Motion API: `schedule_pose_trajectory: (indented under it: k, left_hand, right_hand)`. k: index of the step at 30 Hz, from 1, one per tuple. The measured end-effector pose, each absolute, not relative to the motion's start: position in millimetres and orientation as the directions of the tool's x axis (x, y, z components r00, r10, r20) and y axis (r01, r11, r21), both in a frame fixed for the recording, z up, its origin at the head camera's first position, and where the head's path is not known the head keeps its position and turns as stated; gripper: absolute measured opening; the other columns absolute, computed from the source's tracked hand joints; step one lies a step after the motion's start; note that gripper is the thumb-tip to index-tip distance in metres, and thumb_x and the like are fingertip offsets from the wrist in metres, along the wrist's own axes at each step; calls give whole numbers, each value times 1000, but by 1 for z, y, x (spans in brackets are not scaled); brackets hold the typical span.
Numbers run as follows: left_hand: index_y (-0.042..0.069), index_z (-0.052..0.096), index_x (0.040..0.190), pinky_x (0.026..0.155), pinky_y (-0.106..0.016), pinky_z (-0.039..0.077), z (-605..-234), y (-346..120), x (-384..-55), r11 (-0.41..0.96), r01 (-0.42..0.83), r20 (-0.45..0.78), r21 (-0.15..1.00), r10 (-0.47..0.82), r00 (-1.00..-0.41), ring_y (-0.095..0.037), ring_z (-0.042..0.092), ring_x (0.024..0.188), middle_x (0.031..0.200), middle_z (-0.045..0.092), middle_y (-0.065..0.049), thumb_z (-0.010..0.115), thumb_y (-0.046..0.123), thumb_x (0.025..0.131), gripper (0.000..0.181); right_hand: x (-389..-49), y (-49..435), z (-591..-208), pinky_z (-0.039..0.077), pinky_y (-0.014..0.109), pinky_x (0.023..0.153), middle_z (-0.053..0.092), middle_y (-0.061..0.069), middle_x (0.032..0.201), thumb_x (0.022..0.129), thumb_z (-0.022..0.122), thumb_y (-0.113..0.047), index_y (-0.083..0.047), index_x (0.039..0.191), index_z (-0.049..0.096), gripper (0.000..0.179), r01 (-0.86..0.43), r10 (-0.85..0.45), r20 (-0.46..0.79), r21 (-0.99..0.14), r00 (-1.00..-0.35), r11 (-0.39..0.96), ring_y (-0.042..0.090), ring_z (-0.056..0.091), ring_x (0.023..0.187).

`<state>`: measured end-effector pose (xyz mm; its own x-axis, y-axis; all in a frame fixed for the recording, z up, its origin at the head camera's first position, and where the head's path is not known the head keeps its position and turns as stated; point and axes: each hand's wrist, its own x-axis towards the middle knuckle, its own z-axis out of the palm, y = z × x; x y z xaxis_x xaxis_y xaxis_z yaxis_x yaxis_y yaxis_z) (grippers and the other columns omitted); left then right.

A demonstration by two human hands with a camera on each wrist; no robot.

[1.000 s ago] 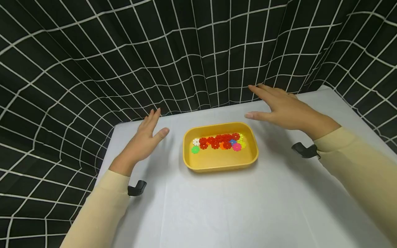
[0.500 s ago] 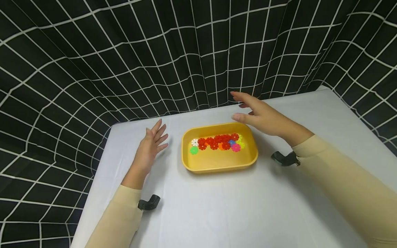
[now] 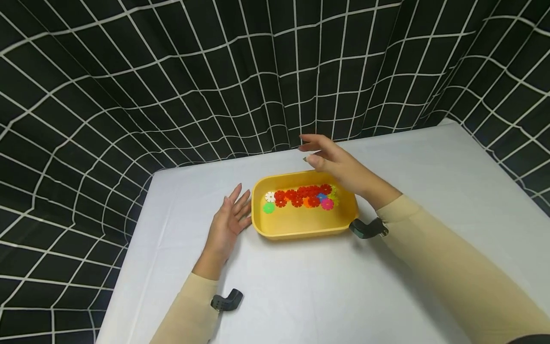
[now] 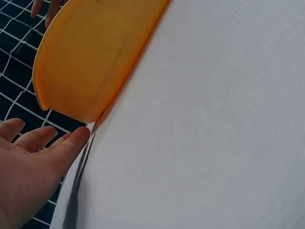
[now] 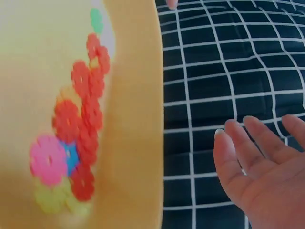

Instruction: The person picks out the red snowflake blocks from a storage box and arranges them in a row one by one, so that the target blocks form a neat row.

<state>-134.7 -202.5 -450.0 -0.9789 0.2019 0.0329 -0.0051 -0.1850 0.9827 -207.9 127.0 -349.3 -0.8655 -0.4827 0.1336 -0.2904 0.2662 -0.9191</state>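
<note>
A yellow tray (image 3: 301,225) stands on the white table with flat notched discs in it. Most discs are red (image 3: 297,201); others are a white disc (image 3: 269,197), a green disc (image 3: 269,208), a pink disc (image 3: 327,204), a blue disc (image 5: 72,157), and some orange and yellow ones. My left hand (image 3: 227,224) is at the tray's left end, palm up with fingers spread, fingertips right at the rim. Over the tray's back right corner hovers my right hand (image 3: 339,165), its fingers slightly bent and holding nothing. In the right wrist view that hand (image 5: 267,176) appears beside the tray's wall.
The white tablecloth (image 3: 301,291) spreads around the tray. A black curtain with a white grid (image 3: 240,71) rises behind the table and at both sides. Black wrist cameras stick out from the left sleeve (image 3: 227,300) and the right sleeve (image 3: 368,228).
My left hand has turned palm up and moved right to the tray's left end. My right hand has come left and lower, over the tray's back right corner. The discs lie as before.
</note>
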Motion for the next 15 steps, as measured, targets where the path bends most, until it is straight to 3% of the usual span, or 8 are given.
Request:
schedule_pose_trajectory:
  k: [7,15]
  left_hand:
    - [10,27,174,118,-44,46,-459,-199,-132,-241,-40,13,970,213,-977,-32,43,153,170,41,-13,41,27,119,59]
    - [10,34,172,115,-38,49,-464,-196,-130,-221,-77,-31,972,206,-978,-29,46,151,168,43,-13,55,5,109,66]
  right_hand:
    - [-209,109,-364,47,59,116,53,10,157,110,59,-47,-19,167,40,66,-245,-490,124,-950,-863,191,31,54,139]
    - [-208,91,-379,48,64,113,55,14,156,109,60,-51,-18,166,42,68,-179,-483,69,-966,-873,187,33,56,137]
